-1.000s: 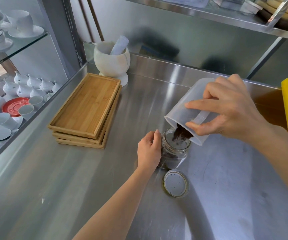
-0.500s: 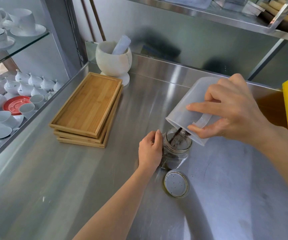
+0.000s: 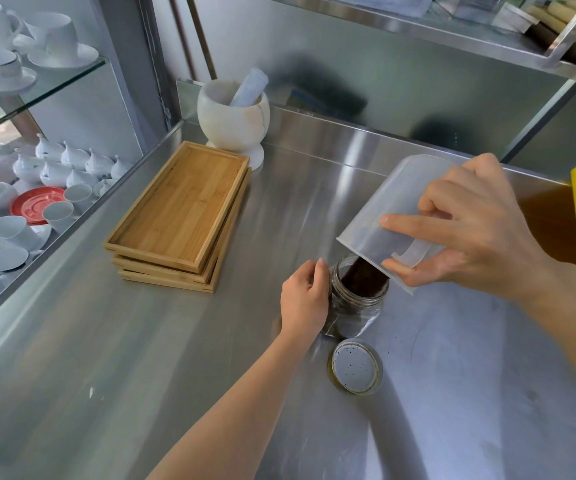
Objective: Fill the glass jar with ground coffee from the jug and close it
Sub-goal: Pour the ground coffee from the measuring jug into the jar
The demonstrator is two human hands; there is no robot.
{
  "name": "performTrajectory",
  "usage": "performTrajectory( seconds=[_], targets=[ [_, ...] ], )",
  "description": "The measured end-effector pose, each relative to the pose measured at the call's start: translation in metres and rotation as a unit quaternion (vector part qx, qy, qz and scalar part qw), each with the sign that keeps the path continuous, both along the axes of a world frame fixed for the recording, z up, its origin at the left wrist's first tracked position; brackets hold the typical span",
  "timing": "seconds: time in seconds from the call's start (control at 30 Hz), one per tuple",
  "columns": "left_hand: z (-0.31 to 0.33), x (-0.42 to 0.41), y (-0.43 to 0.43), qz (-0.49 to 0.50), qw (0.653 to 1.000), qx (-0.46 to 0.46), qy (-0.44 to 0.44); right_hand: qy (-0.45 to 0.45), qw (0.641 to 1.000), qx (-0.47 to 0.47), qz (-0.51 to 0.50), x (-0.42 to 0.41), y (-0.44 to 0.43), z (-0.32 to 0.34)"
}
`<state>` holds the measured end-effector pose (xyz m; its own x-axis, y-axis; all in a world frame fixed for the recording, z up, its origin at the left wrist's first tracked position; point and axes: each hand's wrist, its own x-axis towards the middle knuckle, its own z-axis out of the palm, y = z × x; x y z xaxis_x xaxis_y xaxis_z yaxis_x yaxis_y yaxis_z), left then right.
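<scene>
Steel counter (image 3: 106,358): one jar (image 3: 355,306), one jug (image 3: 394,216), one lid (image 3: 355,367), three trays (image 3: 182,216).

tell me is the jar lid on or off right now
Off. The lid lies flat on the steel counter, apart from the glass jar, whose open mouth is taking ground coffee from the tipped jug.

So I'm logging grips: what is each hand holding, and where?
Right hand holds the tilted plastic jug by its handle side near the rim. Left hand wraps the glass jar around its side.
</scene>
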<state>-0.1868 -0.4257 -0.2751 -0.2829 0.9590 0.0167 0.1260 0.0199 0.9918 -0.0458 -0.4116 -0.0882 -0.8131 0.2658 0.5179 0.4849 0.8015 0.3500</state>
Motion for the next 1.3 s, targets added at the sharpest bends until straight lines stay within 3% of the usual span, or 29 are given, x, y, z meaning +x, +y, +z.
performTrajectory(
  seconds=[0.97,1.13,1.3],
  targets=[
    [-0.001,0.001,0.002,-0.001,1.000,-0.027,-0.002,-0.011,0.997,0.066,0.031,0.006,-0.009,-0.014],
    [0.002,0.001,0.000,-0.003,1.000,-0.021,-0.010,0.050,0.998,0.030,-0.005,0.009,-0.008,-0.020],
    [0.005,-0.001,-0.002,-0.006,1.000,-0.018,-0.010,0.181,0.979,-0.053,-0.079,0.016,-0.014,-0.029]
  ],
)
